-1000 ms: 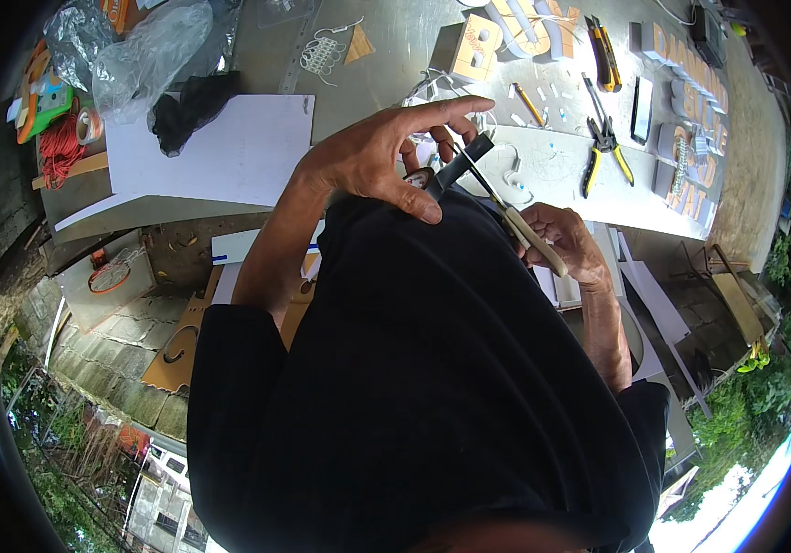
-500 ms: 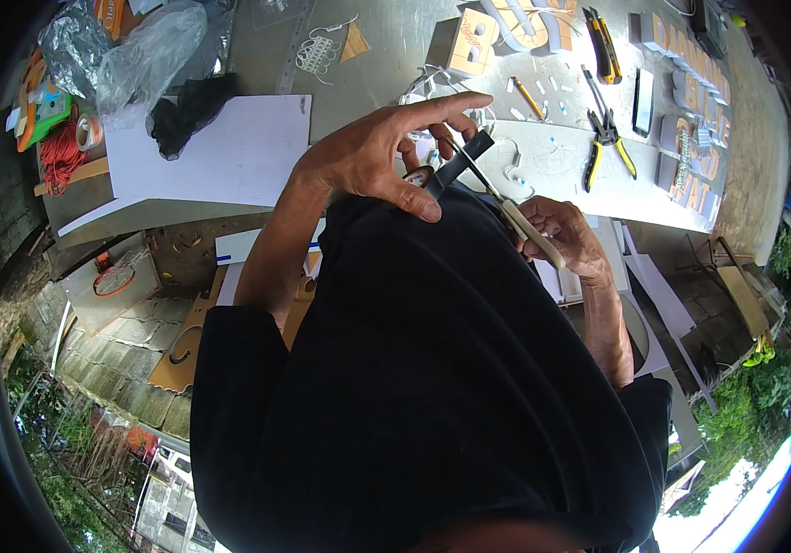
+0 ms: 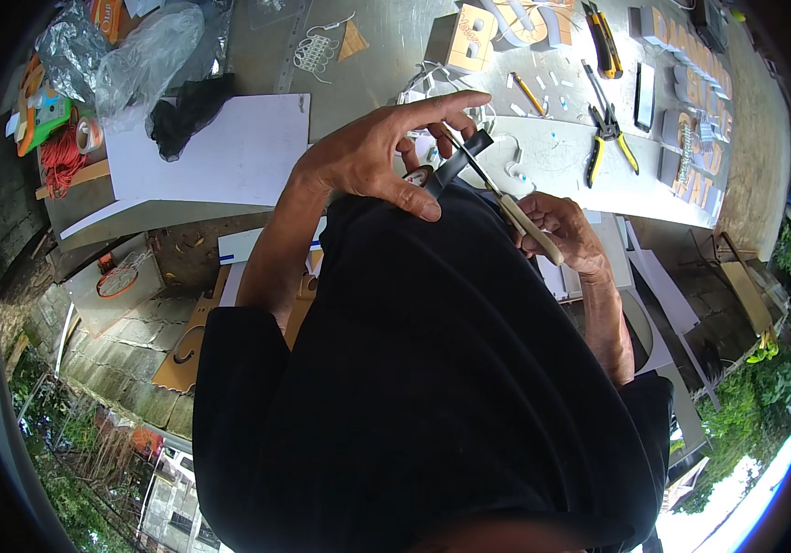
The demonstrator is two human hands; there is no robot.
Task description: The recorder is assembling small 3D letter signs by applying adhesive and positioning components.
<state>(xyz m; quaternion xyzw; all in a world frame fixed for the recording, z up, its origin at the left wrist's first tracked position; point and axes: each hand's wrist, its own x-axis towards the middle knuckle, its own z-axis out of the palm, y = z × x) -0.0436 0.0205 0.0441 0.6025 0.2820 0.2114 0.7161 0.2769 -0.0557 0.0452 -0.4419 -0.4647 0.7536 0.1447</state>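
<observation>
My left hand (image 3: 372, 152) is closed round a roll of black tape (image 3: 420, 177), its thumb on the near side and its index finger stretched out above. A short strip of the tape (image 3: 458, 162) sticks out to the upper right. In my right hand (image 3: 563, 232) are scissors with tan handles (image 3: 526, 224). Their slim blades point up and left and cross the strip near its free end. Whether the blades have cut into it I cannot make out. Just beyond my hands, white wires with small parts (image 3: 511, 166) lie on the table.
Pliers with yellow-black handles (image 3: 606, 143), a box cutter (image 3: 604, 41), a pencil (image 3: 529, 94) and a phone (image 3: 644, 97) lie on the metal table (image 3: 359, 69). Block letters (image 3: 469, 41) stand at the back and right. White sheets (image 3: 220, 157), plastic bags (image 3: 151, 69) and red cord (image 3: 64, 164) are left.
The table and surroundings have shifted very slightly in the picture. Both hands, the tape and the scissors keep nearly the same pose.
</observation>
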